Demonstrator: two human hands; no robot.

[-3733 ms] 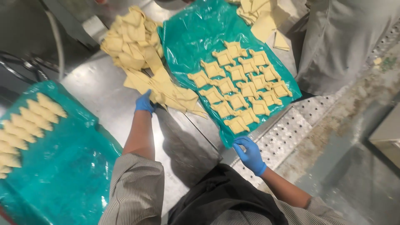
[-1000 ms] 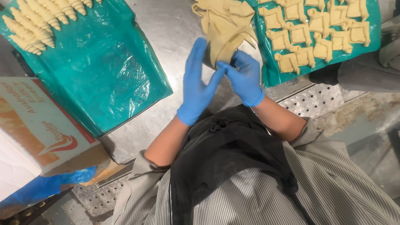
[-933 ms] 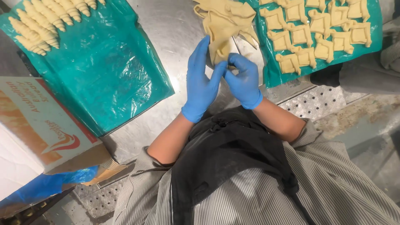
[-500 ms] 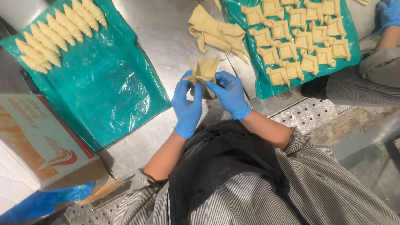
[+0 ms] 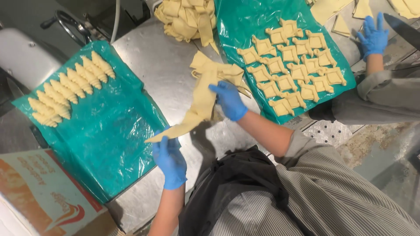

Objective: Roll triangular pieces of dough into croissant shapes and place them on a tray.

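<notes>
Head view, looking down on a brushed stainless-steel worktable (image 5: pixel 157 65).

Both hands wear blue disposable gloves. The left hand (image 5: pixel 169 159) is low, near the table's front edge, fingers curled around the narrow lower tip of a long pale-yellow triangular strip of raw dough (image 5: pixel 199 102). The right hand (image 5: pixel 229 100) is higher and further in, closed over the strip's broader upper part. The strip hangs stretched between the two hands, running diagonally, lifted off the steel over the gap between the two sheets. Both grips are closed on the dough; exact finger placement under the strip cannot be told.

Just beyond the right hand, a small loose heap of cut dough triangles (image 5: pixel 221 72) lies on the table, its near edge touching the strip's upper end. Further back, a larger tangled pile of dough pieces (image 5: pixel 188 17) sits at the table's far side.

On the left: a crumpled teal plastic sheet (image 5: pixel 105 140) with a slanting row of rolled, ridged croissant-shaped dough pieces (image 5: pixel 68 94) along its far-left part.

On the right: a second teal plastic sheet (image 5: pixel 258 22) carrying rows of folded pinwheel-shaped dough squares (image 5: pixel 291 65).

Bottom left corner: an orange-and-white cardboard box (image 5: pixel 43 196).

Top right: another person's blue-gloved hand (image 5: pixel 373 37), fingers spread, with a grey sleeve (image 5: pixel 385 98) below it, well apart from the strip.
</notes>
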